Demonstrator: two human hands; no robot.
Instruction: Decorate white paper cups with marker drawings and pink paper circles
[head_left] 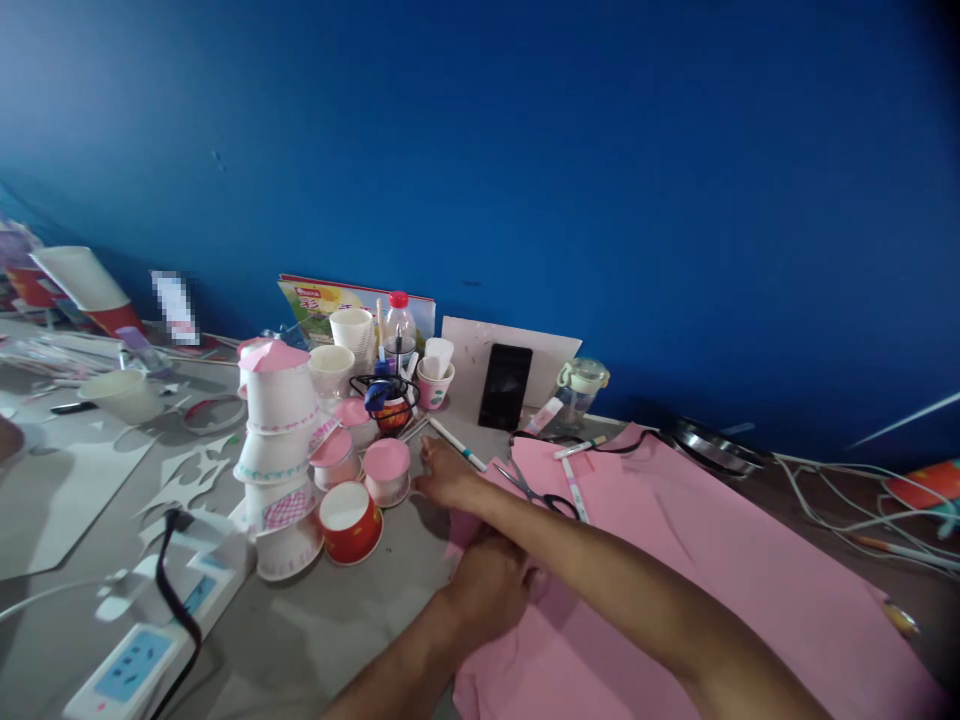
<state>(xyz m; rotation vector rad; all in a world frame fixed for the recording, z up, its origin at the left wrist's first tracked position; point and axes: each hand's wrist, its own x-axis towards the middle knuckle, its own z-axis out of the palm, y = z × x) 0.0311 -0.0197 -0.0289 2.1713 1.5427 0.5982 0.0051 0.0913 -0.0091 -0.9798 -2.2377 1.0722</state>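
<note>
from the head view, we see our two bare hands over the grey worktop (341, 625), the right forearm crossing above the left wrist area. our left hand (491, 580) rests on the left part of the pink paper (735, 580), its fingers curled under; we cannot tell whether they pinch it. our right hand (444, 475) reaches past it toward the worktop's back edge, beside the pink-topped cup (386, 472) and the near end of the marker (459, 446); its fingers are bent, and we cannot tell whether they pinch anything. the pink paper spreads toward the right, with the scissors (559, 505) lying on its far left part. left of the pink-topped cup stand the red cup (351, 535) and the tower of cups (285, 450). near the back edge, the black phone (506, 387) leans upright against the pale board (469, 350). the power strip (135, 665) lies toward the near left.
</note>
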